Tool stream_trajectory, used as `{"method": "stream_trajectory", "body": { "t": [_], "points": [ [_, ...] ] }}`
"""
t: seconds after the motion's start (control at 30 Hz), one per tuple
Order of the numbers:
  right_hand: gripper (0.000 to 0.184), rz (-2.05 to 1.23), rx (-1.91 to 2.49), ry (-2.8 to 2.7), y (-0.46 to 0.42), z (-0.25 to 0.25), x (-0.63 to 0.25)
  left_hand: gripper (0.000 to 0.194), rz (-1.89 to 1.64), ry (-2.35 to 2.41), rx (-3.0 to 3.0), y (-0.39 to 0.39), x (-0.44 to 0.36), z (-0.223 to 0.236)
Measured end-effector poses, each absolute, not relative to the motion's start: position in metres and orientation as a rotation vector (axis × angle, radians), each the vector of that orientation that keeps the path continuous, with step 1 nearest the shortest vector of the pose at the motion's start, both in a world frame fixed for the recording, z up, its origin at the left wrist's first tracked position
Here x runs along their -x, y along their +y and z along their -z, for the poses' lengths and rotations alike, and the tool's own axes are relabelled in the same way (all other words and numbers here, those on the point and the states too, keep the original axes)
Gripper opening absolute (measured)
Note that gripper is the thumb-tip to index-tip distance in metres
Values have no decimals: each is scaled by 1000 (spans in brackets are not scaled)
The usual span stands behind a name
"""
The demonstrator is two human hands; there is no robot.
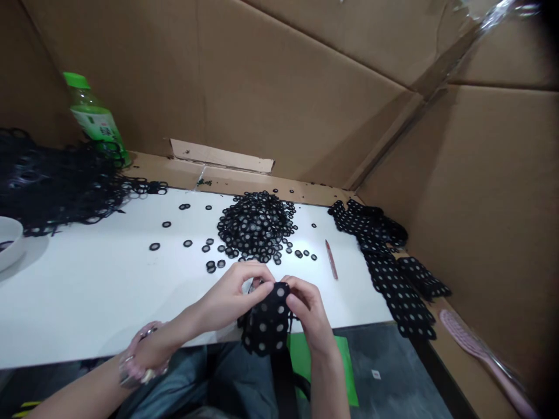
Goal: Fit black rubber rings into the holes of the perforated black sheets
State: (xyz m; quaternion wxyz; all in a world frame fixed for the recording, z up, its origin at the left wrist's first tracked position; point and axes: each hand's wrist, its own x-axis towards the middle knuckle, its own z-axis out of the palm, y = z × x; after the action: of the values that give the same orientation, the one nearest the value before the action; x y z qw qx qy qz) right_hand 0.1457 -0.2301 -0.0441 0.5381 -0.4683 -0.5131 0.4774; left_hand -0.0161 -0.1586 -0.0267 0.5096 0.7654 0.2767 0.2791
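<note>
Forearms point(179, 330) come in closest, reaching toward the dotted strip point(267, 326), which hangs above the lap point(247, 375) at the tabletop's point(113, 302) near edge. Looks light, soft and kinda floppy, so I'd guess the top edge is the place to grab. Left hand point(231, 294) pinches that edge, thumb against fingers; right hand point(317, 314) has its upper right corner, fingers curled nearly closed. Ring pile point(257, 224) sits just beyond.
</note>
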Motion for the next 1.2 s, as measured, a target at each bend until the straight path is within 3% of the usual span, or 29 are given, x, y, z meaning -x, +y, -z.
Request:
{"method": "stream_trajectory", "body": {
  "t": [0.63, 0.77, 0.87, 1.07, 1.2],
  "points": [
    [24, -1405, 979, -786, -230, 48, -130, 19, -661, 674, -1831, -165, 16, 22],
    [23, -1305, 1051, -887, -234, 53, -133, 17, -855, 800, -1918, -167, 14, 24],
    [34, -1234, 1116, -975, -238, 56, -133, 17, -909, 825, -1865, -166, 10, 30],
    [16, -1035, 1280, -1007, -235, 56, -127, 15, -1098, 780, -2333, -158, 9, 32],
    [16, -960, 1321, -1165, -233, 50, -129, 19, -943, 419, -2599, -148, 16, 28]
  ]
}}
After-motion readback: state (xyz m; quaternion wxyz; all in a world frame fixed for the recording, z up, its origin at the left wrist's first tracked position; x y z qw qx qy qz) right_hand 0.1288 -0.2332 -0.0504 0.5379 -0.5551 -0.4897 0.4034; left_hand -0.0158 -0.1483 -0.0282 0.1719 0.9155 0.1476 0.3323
